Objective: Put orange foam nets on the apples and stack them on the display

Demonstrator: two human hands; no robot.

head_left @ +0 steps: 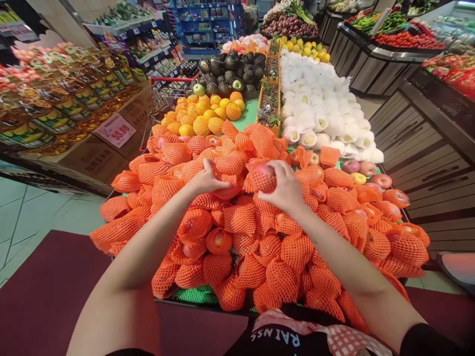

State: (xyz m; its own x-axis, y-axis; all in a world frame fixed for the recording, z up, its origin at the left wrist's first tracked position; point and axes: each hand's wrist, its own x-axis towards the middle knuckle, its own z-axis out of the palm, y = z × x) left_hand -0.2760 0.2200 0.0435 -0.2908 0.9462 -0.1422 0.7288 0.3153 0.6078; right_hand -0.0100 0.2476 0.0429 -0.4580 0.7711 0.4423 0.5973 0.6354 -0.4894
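Observation:
My right hand (pixel 285 190) is closed around an apple (pixel 264 177) in an orange foam net, its red skin showing at the open end. The thumb presses from below and the fingers curl over the far side. My left hand (pixel 207 180) has its thumb and forefinger spread, touching a netted apple (pixel 230 185) on the heap; its other fingers are hard to make out. Around both hands lies a big pile of apples in orange foam nets (pixel 293 249), covering most of the stand.
Bare apples (pixel 367 168) lie at the right edge. Behind the pile are oranges (pixel 202 123), dark-netted fruit (pixel 226 74) and white-wrapped fruit (pixel 315 109). Oil bottles (pixel 55 111) stand on cartons at left, a wooden-sided stand (pixel 426 138) at right. A green mat (pixel 196 295) shows in front.

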